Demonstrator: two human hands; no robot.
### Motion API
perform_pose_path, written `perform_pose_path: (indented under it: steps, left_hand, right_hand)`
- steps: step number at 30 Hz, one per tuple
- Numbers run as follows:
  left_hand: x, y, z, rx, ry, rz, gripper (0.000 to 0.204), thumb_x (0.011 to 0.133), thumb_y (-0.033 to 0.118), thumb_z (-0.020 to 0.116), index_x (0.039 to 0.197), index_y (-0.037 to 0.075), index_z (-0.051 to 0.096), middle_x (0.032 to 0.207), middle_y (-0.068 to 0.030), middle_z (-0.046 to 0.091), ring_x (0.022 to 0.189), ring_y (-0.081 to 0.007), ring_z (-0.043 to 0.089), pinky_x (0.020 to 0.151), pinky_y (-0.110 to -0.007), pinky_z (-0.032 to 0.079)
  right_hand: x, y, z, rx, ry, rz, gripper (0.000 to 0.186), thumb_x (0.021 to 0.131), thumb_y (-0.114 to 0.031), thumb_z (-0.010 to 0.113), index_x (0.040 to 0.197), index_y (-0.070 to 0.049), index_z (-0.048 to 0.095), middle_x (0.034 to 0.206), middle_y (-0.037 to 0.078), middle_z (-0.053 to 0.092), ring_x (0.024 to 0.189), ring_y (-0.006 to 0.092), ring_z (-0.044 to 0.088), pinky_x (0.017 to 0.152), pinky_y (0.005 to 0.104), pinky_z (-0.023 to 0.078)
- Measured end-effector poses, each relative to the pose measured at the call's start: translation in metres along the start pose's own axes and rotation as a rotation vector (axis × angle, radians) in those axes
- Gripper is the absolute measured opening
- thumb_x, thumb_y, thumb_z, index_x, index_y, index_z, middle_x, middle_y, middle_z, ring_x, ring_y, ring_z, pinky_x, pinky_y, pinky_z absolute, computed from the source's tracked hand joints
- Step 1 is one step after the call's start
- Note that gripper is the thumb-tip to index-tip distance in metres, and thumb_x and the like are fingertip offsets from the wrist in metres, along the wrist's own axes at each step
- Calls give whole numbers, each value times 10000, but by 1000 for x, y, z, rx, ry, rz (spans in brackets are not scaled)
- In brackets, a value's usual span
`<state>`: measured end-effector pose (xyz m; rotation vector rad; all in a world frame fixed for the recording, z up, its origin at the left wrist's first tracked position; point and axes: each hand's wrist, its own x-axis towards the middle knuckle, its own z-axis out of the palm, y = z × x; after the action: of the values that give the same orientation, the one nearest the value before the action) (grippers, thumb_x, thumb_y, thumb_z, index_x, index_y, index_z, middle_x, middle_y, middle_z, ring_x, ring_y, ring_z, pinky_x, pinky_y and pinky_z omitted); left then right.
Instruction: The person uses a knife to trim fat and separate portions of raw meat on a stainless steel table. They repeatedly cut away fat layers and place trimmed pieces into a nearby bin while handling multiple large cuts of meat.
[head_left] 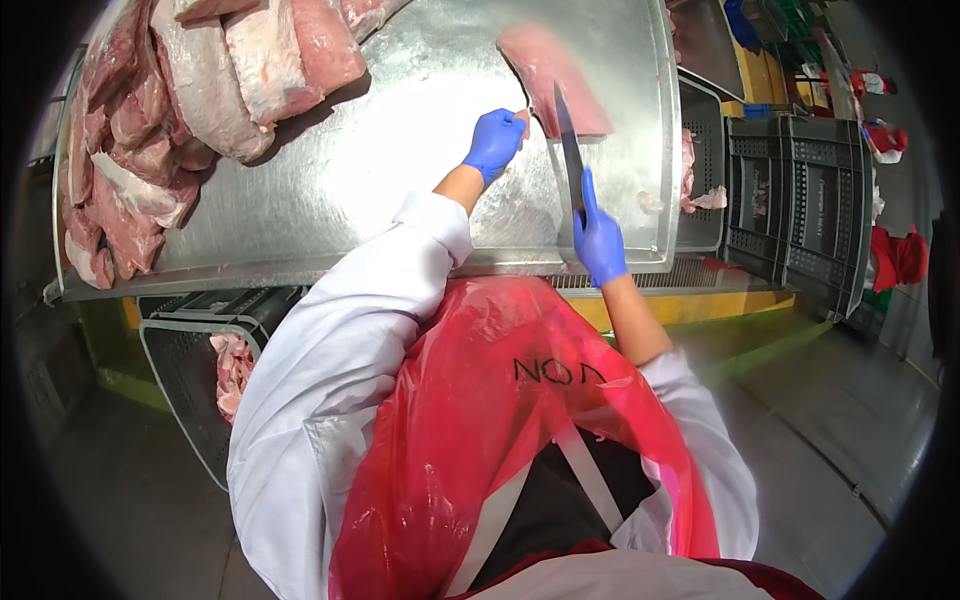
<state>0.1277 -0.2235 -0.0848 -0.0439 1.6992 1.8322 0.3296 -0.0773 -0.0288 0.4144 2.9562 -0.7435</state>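
A long pink slab of meat (550,72) lies on the metal work table (420,120), slightly blurred. My left hand (494,143), in a blue glove, is closed at the slab's near left edge, pinching a small strip of meat (523,121). In my blue-gloved right hand (600,238) is a knife (569,140), gripped by its handle with the index finger stretched along it. The blade points away from me, its tip over the slab. Whether the edge is cutting into the meat cannot be seen.
Large cuts of meat (205,80) are heaped on the table's left side. A grey crate (190,328) with meat pieces stands below the near left edge. Dark crates (800,200) and scraps of meat (708,200) are off the right edge. Red-clad people (897,257) appear far right.
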Motion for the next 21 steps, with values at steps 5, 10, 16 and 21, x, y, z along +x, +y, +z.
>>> perform_pose_path:
  steps: [5,10,16,21]
  left_hand:
    - [-6,12,10,-168,-51,59,116,933,89,651,981,-17,644,786,-53,619,628,-110,549,540,-265,442]
    - [20,3,-21,-55,84,63,199,919,189,670,872,-4,655,737,-60,649,609,-130,565,564,-314,484]
    - [101,-47,-2,75,253,163,266,843,234,733,897,-7,633,834,-128,683,701,-217,636,666,-397,514]
    - [59,7,49,287,244,53,115,741,111,695,713,4,662,757,-165,699,755,-296,692,738,-378,542]
  right_hand:
    - [86,-27,14,-15,-1,12,817,925,-78,511,1621,-289,141,809,283,650,746,464,647,687,531,499]
    - [48,5,21,99,120,34,813,938,-107,527,1624,-289,130,824,290,658,783,468,662,695,524,514]
    - [90,-9,-28,202,62,214,839,939,-109,566,1631,-223,106,976,270,706,838,428,705,728,465,541]
    - [126,23,-24,203,93,274,833,935,-104,568,1628,-257,130,1013,266,702,880,430,703,796,475,542]
